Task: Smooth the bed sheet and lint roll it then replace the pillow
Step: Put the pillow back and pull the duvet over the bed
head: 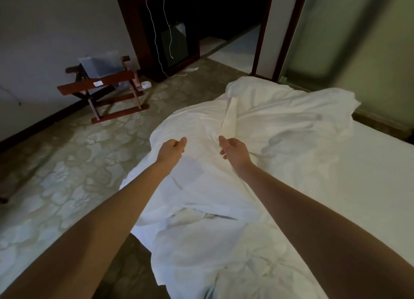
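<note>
White crumpled bed sheet (201, 186): lying heaped and billowing along the left side of the white-covered bed (369, 182), its near edge hanging over the side toward the floor and its far part bunching into a rumpled mound at the far end of the bed; one narrow fold is standing up from the cloth just beyond the hands. Left hand (172, 149): reaching forward on a bare outstretched arm, fingers curling into a loose fist right against the sheet; whether it is pinching cloth cannot be told. Right hand (234, 150): reaching forward beside the left, a little apart from it, thumb pointing up and fingers hanging loosely curled, the palm showing and gripping nothing, sitting just short of the upright fold. Pale floral-patterned carpet floor (56, 155): running along the left of the bed. Dark red-brown wooden folding luggage rack (105, 90): standing by the grey wall, carrying a pale box-like item (100, 66), too dim to identify. Dark wooden cabinet (139, 29): standing beyond the rack, with thin white cords (156, 43) dangling in front of it.
</note>
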`<state>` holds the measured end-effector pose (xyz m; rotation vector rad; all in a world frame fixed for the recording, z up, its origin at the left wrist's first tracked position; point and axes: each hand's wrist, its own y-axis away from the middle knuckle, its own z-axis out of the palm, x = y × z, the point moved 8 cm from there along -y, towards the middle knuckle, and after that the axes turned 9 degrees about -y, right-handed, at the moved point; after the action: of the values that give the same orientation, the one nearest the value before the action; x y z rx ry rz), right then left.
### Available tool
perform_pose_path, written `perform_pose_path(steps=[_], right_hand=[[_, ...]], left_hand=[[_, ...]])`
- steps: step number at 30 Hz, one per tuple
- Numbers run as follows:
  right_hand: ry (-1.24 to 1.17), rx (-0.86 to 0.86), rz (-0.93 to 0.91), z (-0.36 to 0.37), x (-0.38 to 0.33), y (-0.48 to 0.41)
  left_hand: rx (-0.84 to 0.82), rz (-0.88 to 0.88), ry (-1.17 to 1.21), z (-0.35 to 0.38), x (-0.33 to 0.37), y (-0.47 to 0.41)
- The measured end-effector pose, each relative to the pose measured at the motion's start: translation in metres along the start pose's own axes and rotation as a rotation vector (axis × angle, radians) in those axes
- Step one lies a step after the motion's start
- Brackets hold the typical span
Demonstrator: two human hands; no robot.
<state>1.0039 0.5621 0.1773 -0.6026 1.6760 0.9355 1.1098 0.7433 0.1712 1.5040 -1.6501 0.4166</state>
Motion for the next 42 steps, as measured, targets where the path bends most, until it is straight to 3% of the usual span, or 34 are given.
perform_pose_path(steps=[6,9,16,19,24,28,32,42], right_hand=[[0.249,-0.039,0.076,0.032,0.026,-0.042],[0.308,-0.038,0.118,0.042,0.044,-0.064],[0.598,-0.014,0.174,0.060,0.068,-0.123],[0.536,0.117,0.219,0.060,0.075,-0.143],[0.391,0.295,0.350,0.060,0.084,-0.167],[0.202,0.221,0.499,0.063,0.102,-0.183],[0.164,0.122,0.433,0.044,0.097,-0.184],[0.049,0.195,0.228,-0.045,0.032,-0.148]], left_hand=[[-0.019,-0.244,-0.017,-0.009,-0.063,-0.057],[-0.004,-0.307,0.095,-0.005,-0.079,-0.087],[0.003,-0.444,0.038,0.012,-0.110,-0.155],[0.043,-0.484,-0.068,0.017,-0.124,-0.175],[0.075,-0.591,0.239,0.024,-0.132,-0.199],[0.043,-0.606,0.234,0.020,-0.136,-0.204],[0.067,-0.546,0.235,0.013,-0.117,-0.197],[0.068,-0.455,0.504,0.016,-0.037,-0.145]])
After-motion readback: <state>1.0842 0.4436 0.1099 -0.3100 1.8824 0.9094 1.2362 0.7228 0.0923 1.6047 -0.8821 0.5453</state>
